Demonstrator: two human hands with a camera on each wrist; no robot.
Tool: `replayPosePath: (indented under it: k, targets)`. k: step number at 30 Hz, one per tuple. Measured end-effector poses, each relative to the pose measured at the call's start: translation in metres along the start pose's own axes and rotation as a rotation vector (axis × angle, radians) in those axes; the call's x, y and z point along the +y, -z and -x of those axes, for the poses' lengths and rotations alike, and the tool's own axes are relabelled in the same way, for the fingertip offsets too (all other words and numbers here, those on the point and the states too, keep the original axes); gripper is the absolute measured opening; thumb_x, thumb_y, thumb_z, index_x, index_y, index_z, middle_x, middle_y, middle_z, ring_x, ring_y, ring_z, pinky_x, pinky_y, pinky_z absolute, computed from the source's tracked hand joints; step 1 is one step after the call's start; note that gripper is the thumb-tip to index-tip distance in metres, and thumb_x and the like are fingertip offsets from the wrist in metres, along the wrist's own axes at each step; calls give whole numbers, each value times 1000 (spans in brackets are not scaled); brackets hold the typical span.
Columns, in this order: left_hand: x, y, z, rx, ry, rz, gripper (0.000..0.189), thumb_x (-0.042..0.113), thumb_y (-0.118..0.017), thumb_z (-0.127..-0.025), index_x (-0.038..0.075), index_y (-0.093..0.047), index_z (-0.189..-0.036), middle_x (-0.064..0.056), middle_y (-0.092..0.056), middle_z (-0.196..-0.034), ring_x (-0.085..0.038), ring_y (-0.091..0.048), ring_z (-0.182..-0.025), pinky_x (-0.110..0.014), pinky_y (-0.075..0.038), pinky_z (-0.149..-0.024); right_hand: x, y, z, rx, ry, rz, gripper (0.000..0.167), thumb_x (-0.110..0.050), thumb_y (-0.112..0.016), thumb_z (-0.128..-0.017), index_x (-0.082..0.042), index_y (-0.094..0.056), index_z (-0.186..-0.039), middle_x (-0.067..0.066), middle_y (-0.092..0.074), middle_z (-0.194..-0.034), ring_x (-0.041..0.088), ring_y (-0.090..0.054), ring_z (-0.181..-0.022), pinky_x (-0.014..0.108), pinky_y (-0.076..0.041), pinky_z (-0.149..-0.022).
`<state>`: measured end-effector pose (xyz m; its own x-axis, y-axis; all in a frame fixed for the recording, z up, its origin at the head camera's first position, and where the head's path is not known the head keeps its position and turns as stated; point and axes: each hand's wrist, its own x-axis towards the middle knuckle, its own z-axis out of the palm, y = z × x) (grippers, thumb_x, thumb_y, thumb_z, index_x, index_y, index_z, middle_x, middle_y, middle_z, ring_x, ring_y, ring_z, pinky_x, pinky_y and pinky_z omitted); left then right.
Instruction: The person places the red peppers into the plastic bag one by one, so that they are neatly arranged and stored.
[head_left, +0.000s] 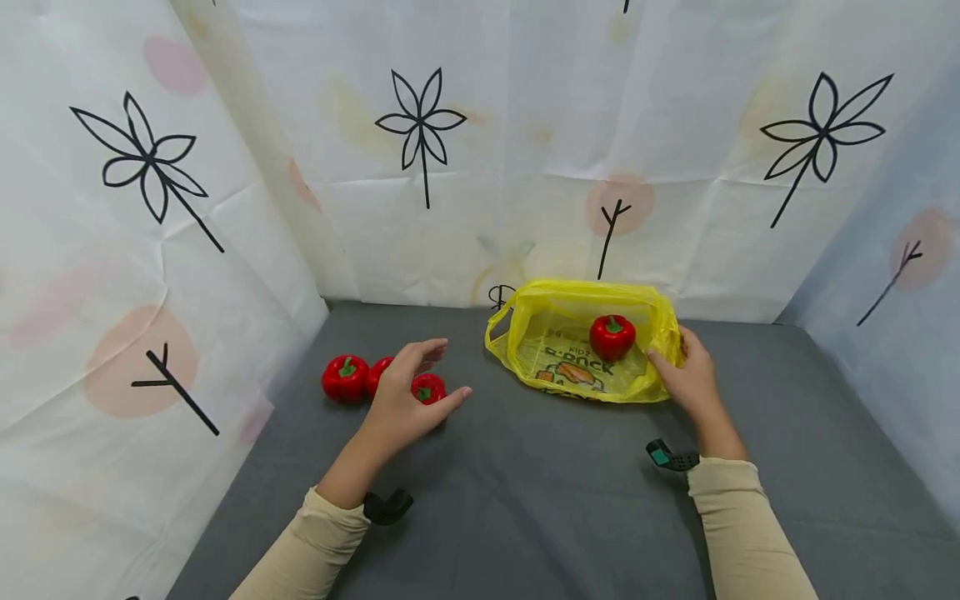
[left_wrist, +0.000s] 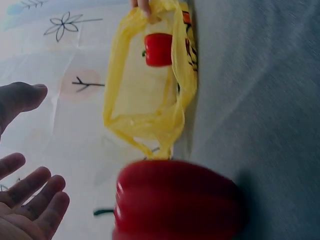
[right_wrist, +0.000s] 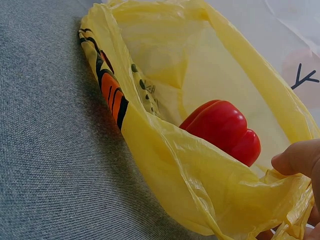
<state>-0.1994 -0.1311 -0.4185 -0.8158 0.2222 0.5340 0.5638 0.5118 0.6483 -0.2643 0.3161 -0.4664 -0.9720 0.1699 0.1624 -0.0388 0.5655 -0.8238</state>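
A yellow plastic bag (head_left: 525, 367) lies spread at the back of the table, its mouth wide. Inside it sits one red bell pepper (head_left: 612, 337), also plain in the right wrist view. My right hand (head_left: 692, 373) pinches the bag's right rim between thumb and fingers. To the left, my left hand (head_left: 401, 400) hovers over a group of red bell peppers, thumb and fingers spread apart, holding nothing. One pepper (head_left: 344, 379) shows at the group's left; another (head_left: 429, 388) peeks out between thumb and fingers. A third (head_left: 377, 375) is partly hidden behind the hand.
A grey cloth (head_left: 525, 500) covers the table. White patterned sheets (head_left: 510, 150) hang behind it and at both sides. A black band with a small device (head_left: 671, 457) is on the right wrist; another black device (head_left: 387, 507) is at the left wrist.
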Motion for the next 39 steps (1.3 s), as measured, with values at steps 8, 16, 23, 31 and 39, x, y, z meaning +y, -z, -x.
replayPosePath:
  k: [8,16,23,31,39]
  targets:
    - [-18,17,26,23,111,-59,76,28,-96,-80,15,-59,-145,-1,-63,-141,-20,-60,-128,-49,-60,-102,3,-6,7,-4,-26,-12,72,-25,-64,-106,3,-30,-164,32,-44,-159,47,-52,-135,59,-47,-110]
    - [-27,22,40,13,124,-145,74,31,-96,-79,10,-62,-141,-8,-65,-139,-31,-59,-131,-58,-55,-106,0,-5,3,16,-11,-9,70,-23,-64,-106,4,-32,-162,33,-46,-157,47,-52,-134,60,-46,-111]
    - [-32,21,48,11,145,-214,71,33,-97,-77,11,-65,-137,-9,-67,-137,-28,-57,-129,-57,-54,-106,0,-4,3,17,-12,-5,70,-22,-65,-105,4,-33,-162,33,-46,-157,47,-52,-134,60,-47,-110]
    - [-34,17,53,-26,205,-259,81,35,-98,-76,8,-63,-144,-11,-65,-139,-33,-57,-126,-59,-56,-102,-2,-3,1,17,-4,10,70,-23,-65,-105,3,-33,-162,32,-48,-156,45,-55,-132,53,-49,-105]
    - [-36,13,54,-10,209,-257,79,31,-97,-77,4,-63,-143,-13,-64,-138,-35,-58,-126,-60,-56,-104,-4,-2,1,17,-1,6,70,-24,-65,-105,3,-34,-161,32,-49,-155,46,-55,-130,57,-49,-106]
